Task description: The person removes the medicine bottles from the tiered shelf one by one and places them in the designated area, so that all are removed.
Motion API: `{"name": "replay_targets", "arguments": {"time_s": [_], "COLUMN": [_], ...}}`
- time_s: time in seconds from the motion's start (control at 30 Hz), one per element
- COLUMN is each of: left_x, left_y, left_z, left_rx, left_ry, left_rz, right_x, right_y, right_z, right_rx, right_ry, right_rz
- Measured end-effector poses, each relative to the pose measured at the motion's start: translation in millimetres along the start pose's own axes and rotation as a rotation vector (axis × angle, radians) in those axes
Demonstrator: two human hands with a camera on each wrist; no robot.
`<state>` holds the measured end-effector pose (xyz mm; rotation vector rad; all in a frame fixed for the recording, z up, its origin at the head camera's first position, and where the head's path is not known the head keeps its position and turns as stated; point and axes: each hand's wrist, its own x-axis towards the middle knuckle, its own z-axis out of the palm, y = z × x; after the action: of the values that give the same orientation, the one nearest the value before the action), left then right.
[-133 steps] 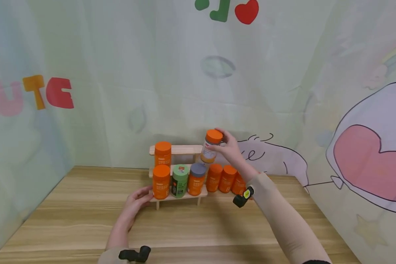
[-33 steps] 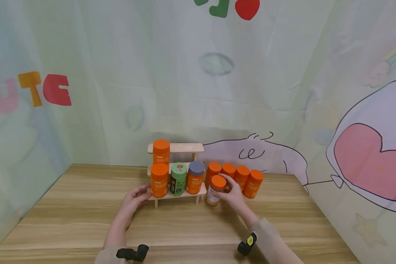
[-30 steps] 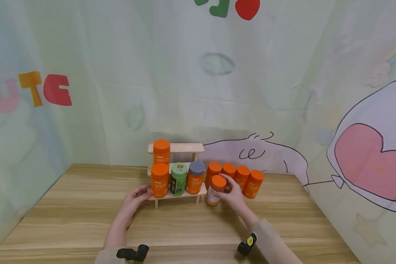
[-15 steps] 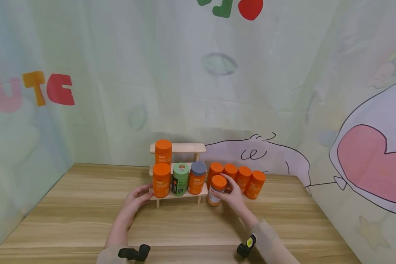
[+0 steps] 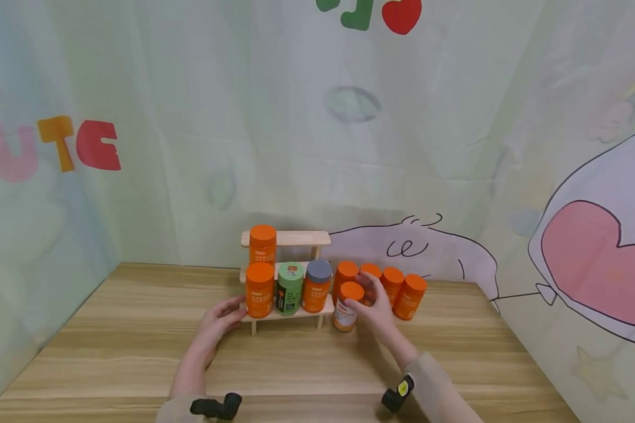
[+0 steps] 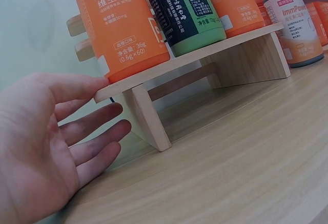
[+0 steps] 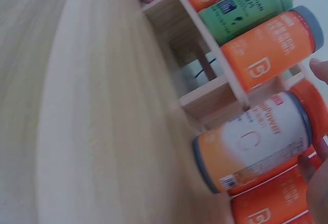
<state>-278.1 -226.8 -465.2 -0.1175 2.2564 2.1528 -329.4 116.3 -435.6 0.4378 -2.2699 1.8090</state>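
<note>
In the head view my left hand (image 5: 219,323) is at the left end of a stepped wooden rack (image 5: 286,315). The left wrist view shows its thumb and index finger pinching the corner of the rack's lowest board (image 6: 154,75), the other fingers loose below. A supplement jar (image 7: 251,139) with a white label, orange lid and grey base stands upright on the table just right of the rack. Around it is my right hand (image 5: 376,308). In the right wrist view the thumb (image 7: 320,70) and fingers are spread, with a gap between thumb and lid.
On the lowest step stand an orange jar (image 5: 259,291), a green jar (image 5: 289,289) and a grey-lidded orange jar (image 5: 316,288). Another orange jar (image 5: 263,249) is higher on the left. Several orange jars (image 5: 410,298) line the table to the right. A printed curtain (image 5: 190,147) hangs behind.
My right hand has brought the white-labelled jar down from beside the top shelf to the table. Since half a second ago its fingers have loosened. My left hand stays at the rack.
</note>
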Motion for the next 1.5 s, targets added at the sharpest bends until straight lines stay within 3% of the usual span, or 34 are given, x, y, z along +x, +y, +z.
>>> {"name": "replay_targets", "arguments": {"time_s": [0.37, 0.63, 0.93, 1.5], "left_x": [0.3, -0.9, -0.9, -0.9], "left_y": [0.5, -0.2, -1.1, -0.8], "left_z": [0.9, 0.3, 0.5, -0.1], "left_rx": [-0.01, -0.004, -0.004, -0.005], "left_ry": [-0.001, 0.008, 0.013, 0.015], "left_rz": [-0.001, 0.01, 0.009, 0.018], "right_x": [18.5, 37.0, 55.4, 80.3], "right_y": [-26.9, -47.9, -80.2, -115.9], "right_z": [-8.0, 1.1, 26.5, 84.3], "right_rx": [0.031, 0.063, 0.107, 0.117], "right_ry": [-0.025, -0.093, -0.167, -0.363], "right_rz": [-0.076, -0.18, -0.248, -0.217]}}
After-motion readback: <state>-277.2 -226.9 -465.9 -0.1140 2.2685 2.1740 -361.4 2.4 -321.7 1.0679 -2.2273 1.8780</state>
